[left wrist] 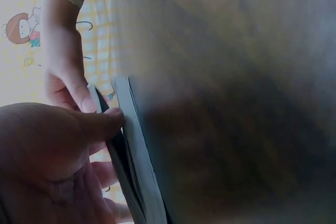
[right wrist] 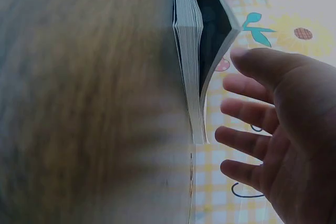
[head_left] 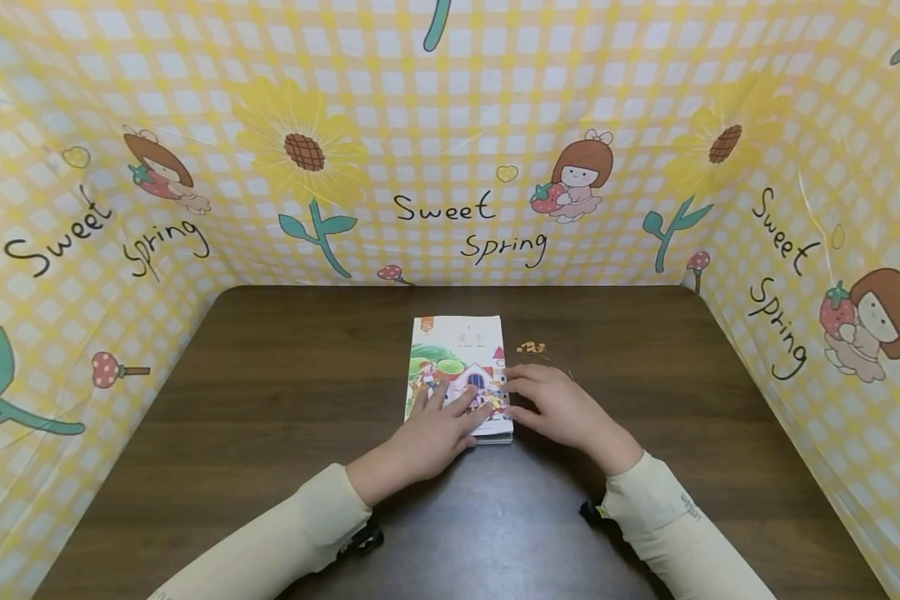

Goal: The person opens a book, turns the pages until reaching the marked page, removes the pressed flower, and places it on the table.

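Observation:
A book (head_left: 457,337) with a white illustrated cover lies toward the back middle of the table. Across the lower part of its cover, my left hand (head_left: 433,437) spreads its fingers. The left thumb (left wrist: 107,123) is at the lower edge, by a dark gap between the raised cover and the page block (left wrist: 137,150), so the cover sits between thumb and fingers. My right hand (head_left: 562,408) is at the book's right side. In the right wrist view its fingers (right wrist: 244,142) are extended and parted, with the thumb (right wrist: 257,64) close to the bowed cover corner.
A small sprig of yellow dried flowers (head_left: 532,347) lies just right of the book, beyond the right hand. The dark wooden table (head_left: 285,367) is enclosed on three sides by yellow checked cloth (head_left: 435,108) printed with flowers and lettering.

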A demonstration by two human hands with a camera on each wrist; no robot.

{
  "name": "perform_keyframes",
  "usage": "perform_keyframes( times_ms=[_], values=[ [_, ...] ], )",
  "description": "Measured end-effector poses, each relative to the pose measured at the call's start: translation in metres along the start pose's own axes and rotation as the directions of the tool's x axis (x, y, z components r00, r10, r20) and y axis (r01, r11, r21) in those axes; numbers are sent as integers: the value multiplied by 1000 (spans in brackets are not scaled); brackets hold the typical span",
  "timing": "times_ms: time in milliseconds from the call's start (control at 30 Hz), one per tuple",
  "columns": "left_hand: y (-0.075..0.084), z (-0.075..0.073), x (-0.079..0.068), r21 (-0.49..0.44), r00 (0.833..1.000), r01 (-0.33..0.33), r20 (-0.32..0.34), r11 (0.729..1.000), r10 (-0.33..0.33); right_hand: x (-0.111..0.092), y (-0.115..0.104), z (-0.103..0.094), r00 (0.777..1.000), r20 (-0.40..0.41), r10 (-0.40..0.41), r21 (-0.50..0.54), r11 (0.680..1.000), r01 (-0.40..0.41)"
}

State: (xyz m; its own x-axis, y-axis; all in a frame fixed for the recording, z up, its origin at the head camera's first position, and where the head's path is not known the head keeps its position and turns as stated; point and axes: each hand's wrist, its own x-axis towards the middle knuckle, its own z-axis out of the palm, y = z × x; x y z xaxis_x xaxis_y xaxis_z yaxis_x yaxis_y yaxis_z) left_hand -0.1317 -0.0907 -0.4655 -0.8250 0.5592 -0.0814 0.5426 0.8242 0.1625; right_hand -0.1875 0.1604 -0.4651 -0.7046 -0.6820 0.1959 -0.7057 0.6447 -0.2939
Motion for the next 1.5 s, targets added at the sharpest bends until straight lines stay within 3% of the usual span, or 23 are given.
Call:
perform_keyframes(
  times_ms=[267, 467, 667, 1033, 1500],
  values=[
    [-10, -3, 1, -43, 995, -40, 84, 998, 44, -2, -1, 4, 996, 62, -61, -17, 998, 62],
    [-25, -12, -4, -100, 982, -113, 137, 989, 126, -3, -3, 4, 994, 111, -22, 12, 1000, 21],
    [-32, -22, -16, -137, 971, -131, 183, 982, 155, -4, -3, 4, 986, 164, 32, 29, 999, -37],
    [-48, -23, -34, -146, 964, -179, 172, 973, 203, -4, -4, 3, 984, 176, 25, 19, 999, -29],
    [-61, -29, -47, -203, 972, -150, 148, 967, 182, -6, -5, -2, 983, 177, -44, 0, 999, 45]
  ],
)
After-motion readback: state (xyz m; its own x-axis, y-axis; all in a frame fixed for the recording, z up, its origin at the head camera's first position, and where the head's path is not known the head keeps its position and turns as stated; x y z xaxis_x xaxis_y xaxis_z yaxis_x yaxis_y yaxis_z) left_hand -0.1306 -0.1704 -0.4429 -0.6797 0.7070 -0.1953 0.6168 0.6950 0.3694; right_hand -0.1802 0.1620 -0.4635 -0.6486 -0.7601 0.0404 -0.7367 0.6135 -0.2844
